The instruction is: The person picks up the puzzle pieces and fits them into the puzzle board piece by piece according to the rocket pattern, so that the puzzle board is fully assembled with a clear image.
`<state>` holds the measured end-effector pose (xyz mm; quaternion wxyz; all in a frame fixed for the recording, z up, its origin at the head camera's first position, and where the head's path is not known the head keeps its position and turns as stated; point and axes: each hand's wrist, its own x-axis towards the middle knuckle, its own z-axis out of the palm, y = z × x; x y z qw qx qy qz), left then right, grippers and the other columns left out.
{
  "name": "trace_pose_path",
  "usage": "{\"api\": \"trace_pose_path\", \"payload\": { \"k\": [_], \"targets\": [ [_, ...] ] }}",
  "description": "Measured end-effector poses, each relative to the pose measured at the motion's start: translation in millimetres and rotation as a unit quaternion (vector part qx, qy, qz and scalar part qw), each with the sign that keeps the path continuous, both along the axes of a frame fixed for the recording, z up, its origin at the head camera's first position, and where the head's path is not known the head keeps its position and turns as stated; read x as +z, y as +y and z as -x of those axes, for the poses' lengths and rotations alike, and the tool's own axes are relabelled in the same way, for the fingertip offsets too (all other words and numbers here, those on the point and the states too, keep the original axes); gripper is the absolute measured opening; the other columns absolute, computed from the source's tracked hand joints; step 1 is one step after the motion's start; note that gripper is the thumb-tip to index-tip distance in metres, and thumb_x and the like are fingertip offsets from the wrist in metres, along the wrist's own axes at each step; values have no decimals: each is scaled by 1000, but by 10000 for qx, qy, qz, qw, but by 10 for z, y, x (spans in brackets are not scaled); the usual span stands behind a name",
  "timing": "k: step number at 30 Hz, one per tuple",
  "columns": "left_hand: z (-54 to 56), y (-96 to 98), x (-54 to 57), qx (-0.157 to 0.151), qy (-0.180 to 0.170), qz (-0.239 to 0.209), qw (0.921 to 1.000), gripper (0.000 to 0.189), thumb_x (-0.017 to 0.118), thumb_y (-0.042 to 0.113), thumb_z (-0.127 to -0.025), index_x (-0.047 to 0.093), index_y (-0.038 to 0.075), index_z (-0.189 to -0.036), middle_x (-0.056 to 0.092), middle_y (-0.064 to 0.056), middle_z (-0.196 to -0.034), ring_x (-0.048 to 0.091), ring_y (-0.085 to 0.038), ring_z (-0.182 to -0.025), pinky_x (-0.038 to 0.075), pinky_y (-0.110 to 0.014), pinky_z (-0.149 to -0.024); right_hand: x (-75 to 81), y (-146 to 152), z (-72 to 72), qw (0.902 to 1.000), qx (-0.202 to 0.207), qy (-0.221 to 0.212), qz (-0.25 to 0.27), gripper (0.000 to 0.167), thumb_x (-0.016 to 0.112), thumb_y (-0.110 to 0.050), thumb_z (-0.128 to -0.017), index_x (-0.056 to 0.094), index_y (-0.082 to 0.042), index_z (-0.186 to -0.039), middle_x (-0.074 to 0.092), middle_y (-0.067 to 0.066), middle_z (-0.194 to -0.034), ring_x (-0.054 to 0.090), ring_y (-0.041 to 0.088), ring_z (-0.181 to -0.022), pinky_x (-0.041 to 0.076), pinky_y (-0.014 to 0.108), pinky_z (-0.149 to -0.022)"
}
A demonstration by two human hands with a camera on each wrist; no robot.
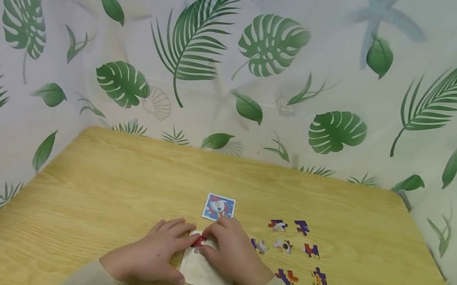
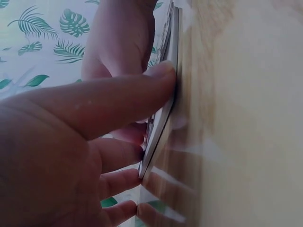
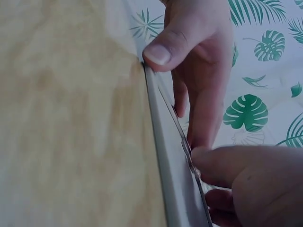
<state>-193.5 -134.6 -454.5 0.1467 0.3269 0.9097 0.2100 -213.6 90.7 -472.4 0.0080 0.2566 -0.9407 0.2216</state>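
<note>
A pale square puzzle tray [image 1: 210,275] lies on the table with a red puzzle piece [image 1: 198,242] at its far left corner. My left hand [image 1: 160,254] rests along the tray's left side. Its thumb touches the near corner and its index finger reaches the red piece; the other fingers stretch out past the edge. In the left wrist view the left thumb [image 2: 158,78] lies against the tray's edge [image 2: 163,111]. My right hand [image 1: 233,251] bends over the tray and pinches the red piece between thumb and index finger, hiding the tray's right part.
Just beyond the tray lies a small picture card [image 1: 219,207] with a white rocket on blue. To the right, several loose puzzle pieces [image 1: 283,246] are spread on the wooden table [image 1: 122,180]. A leaf-patterned curtain [image 1: 195,122] hangs behind the table.
</note>
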Motion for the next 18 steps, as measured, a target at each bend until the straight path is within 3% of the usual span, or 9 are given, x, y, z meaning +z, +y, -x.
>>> {"api": "trace_pose_path", "payload": {
  "k": [7, 13, 18],
  "targets": [
    [-12, -4, -54, -85, 124, 28, 9999, 93, 79, 50, -82, 39, 14, -158, 30, -9, -160, 17, -35, -150, 10, -66, -116, 106, 255, 47, 9976, 260, -565, 308, 22, 73, -29, -93, 72, -20, -113, 63, -3, -123, 55, 22, -123, 45, 48, -105],
    [-24, 17, -94, -63, 185, 198, 9996, 92, 79, 52, -82, 40, 16, -157, 31, -5, -159, 20, -31, -149, 12, -63, -118, 193, 715, 157, 9990, -247, -274, 236, 23, 73, -25, -95, 73, -19, -117, 64, -6, -116, 59, 19, -113, 50, 46, -98],
    [-30, -23, -101, 38, 208, 276, 9994, 94, 79, 53, -82, 39, 15, -158, 30, -3, -160, 19, -28, -150, 11, -59, -119, 207, 1133, 261, 9974, -709, -7, 104, 29, 70, -22, -96, 70, -10, -122, 64, 4, -119, 59, 29, -113, 49, 52, -97]
  ]
}}
